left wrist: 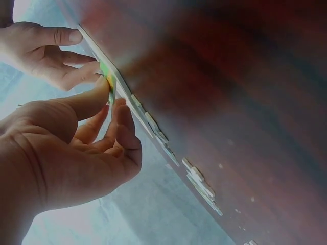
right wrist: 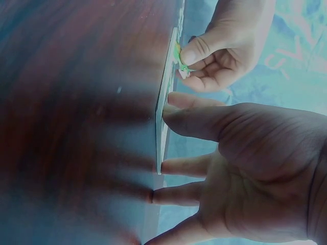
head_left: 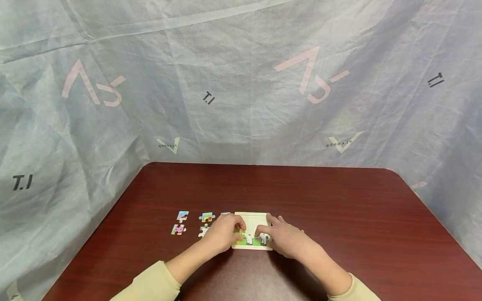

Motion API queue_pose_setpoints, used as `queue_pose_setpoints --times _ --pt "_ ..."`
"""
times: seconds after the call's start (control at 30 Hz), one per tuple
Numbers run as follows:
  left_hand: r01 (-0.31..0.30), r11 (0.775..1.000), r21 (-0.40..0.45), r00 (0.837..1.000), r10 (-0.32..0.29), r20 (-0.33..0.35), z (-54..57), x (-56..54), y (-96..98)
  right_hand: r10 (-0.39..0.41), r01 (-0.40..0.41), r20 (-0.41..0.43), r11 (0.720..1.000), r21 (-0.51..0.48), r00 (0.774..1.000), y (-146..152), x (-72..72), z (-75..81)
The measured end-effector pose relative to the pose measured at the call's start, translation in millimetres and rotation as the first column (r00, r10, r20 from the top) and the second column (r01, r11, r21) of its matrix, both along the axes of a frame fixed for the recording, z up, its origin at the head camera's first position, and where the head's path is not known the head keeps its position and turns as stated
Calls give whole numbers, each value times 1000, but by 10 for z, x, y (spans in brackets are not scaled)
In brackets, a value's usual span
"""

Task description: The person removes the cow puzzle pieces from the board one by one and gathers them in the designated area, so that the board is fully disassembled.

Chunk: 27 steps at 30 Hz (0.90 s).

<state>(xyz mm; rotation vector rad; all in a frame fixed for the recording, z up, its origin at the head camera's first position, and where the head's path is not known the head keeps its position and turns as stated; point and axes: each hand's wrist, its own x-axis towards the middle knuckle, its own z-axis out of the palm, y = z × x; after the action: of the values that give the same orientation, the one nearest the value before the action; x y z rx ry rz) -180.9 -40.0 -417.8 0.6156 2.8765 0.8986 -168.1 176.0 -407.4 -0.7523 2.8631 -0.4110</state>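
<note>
A pale puzzle tray (head_left: 251,213) lies on the table between both hands, with pieces in its near part showing white animal legs on green grass. My left hand (head_left: 221,233) is over the tray's left end. Between thumb and fingers it pinches a green and yellow puzzle piece (left wrist: 108,76), tilted up from the tray in the left wrist view. At the right end, my right hand (head_left: 289,239) rests with fingers spread and fairly straight. Its thumb (right wrist: 186,122) touches the tray's near edge in the right wrist view, and one finger reaches over the tray.
Left of the tray lie several loose puzzle pieces: a blue one (head_left: 182,215), a pink one (head_left: 178,229), a colourful one (head_left: 207,216) and a white one (head_left: 203,231), plus another partly hidden behind the left hand. The dark red table (head_left: 339,200) ends at a grey cloth (head_left: 241,83).
</note>
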Motion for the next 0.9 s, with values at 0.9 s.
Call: queue_pose_setpoints --times 0.9 --pt "-64 985 160 997 56 56 22 -25 -297 1 -1 14 1000 4 1000 -8 2 12"
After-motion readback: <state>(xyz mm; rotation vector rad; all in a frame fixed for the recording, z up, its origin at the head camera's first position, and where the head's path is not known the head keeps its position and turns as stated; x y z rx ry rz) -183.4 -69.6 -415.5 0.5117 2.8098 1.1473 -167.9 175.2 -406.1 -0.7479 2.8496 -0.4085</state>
